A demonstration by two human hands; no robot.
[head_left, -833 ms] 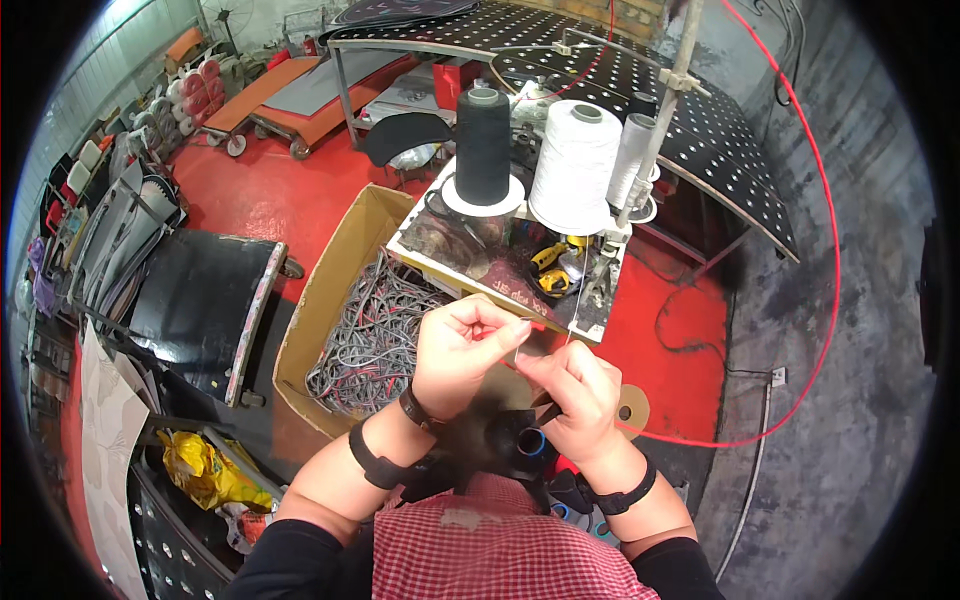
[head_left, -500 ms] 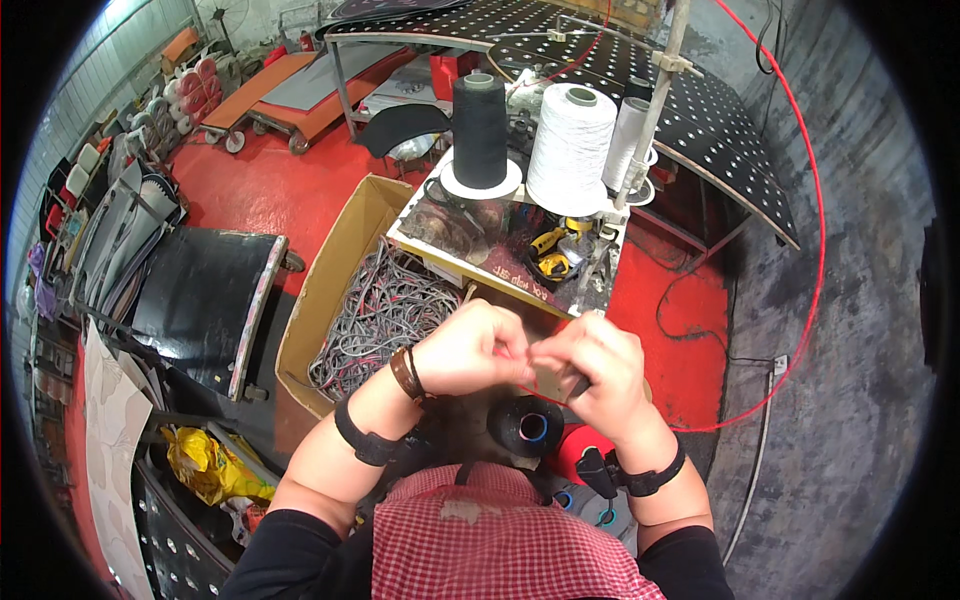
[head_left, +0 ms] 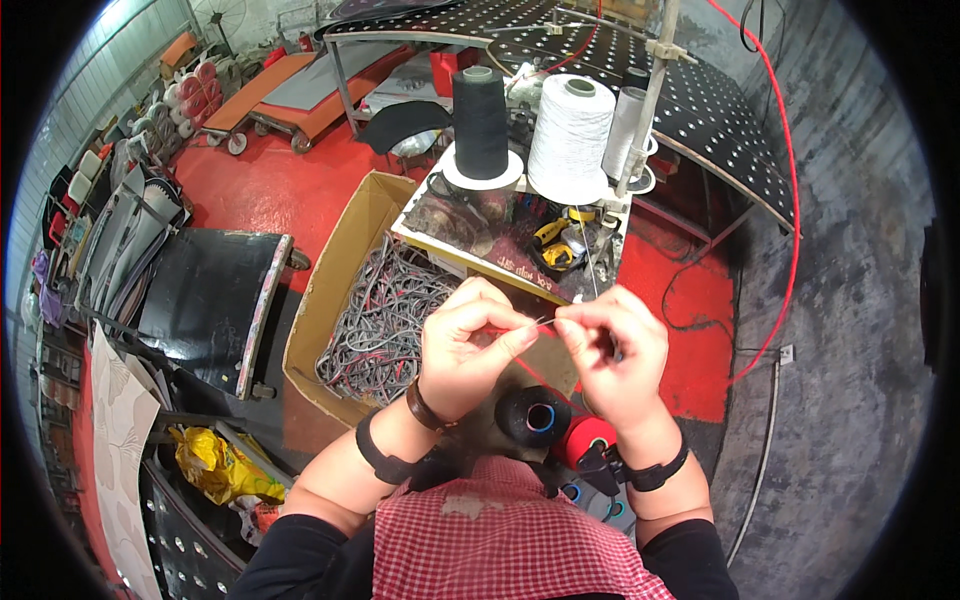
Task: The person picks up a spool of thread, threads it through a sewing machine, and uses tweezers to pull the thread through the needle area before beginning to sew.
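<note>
My left hand [head_left: 466, 345] and my right hand [head_left: 622, 350] meet almost fingertip to fingertip in front of the small table. Each is closed in a pinch on a thin thread [head_left: 545, 326], which looks red with a dark part between the fingers. A red length of it runs down from the left fingers toward the cones below. Something small and dark shows in the curl of my right hand, too hidden to name. Under my hands sit a black thread cone [head_left: 533, 415] and a red thread cone [head_left: 584, 439].
Beyond my hands, the small table [head_left: 425, 225] carries a black cone [head_left: 480, 125], a white cone [head_left: 571, 140] and yellow-black tools [head_left: 555, 245]. A cardboard box [head_left: 330, 270] of tangled grey and red cords [head_left: 385, 335] stands left. A red hose [head_left: 795, 200] hangs at right.
Both hands have lifted slightly and turned, fingertips now drawn closer to the table edge. The left fingers have opened out into a flatter pinch. The thread stays between the hands.
</note>
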